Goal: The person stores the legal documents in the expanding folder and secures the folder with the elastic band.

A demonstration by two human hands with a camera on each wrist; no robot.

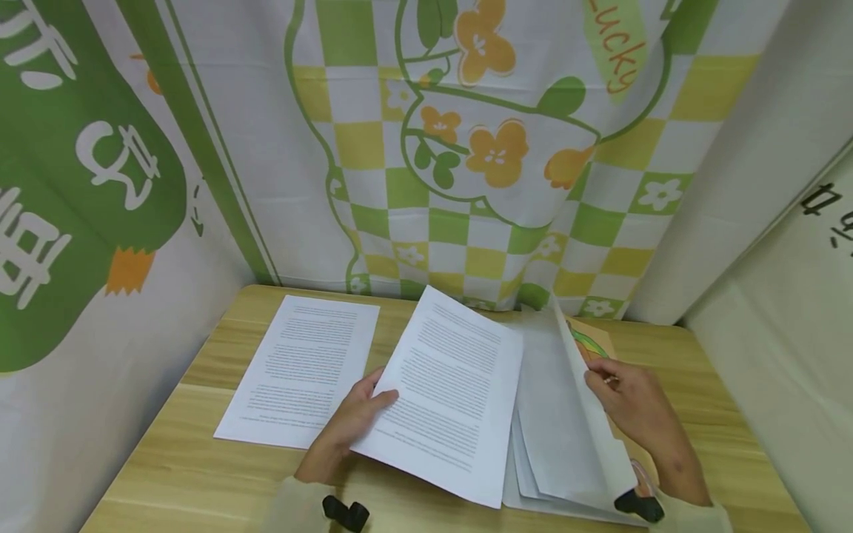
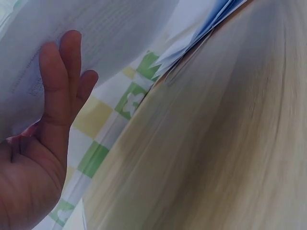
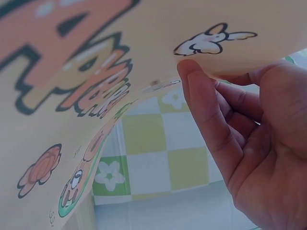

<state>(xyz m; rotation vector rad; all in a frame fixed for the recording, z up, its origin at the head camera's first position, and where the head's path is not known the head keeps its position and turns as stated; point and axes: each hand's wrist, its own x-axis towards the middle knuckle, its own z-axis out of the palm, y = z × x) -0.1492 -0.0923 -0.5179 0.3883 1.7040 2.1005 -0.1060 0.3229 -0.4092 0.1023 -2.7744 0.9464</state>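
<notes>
My left hand [image 1: 360,411] holds a printed sheet of paper [image 1: 446,392] by its left edge, thumb on the printed face. In the left wrist view, the fingers [image 2: 56,91] lie straight behind the sheet, which is tilted up off the table. To its right, my right hand [image 1: 636,403] pinches the edge of a raised cover [image 1: 589,407]. Its outer side, seen in the right wrist view, is cream with large letters and cartoon drawings [image 3: 208,40]. Under the lifted cover lie greyish-white leaves [image 1: 556,414], partly overlapped by the printed sheet.
A second printed sheet [image 1: 300,370] lies flat at the left of the wooden table [image 1: 193,485]. Patterned curtains [image 1: 440,222] hang right behind the table's back edge, and more fabric [image 1: 786,333] closes off the sides.
</notes>
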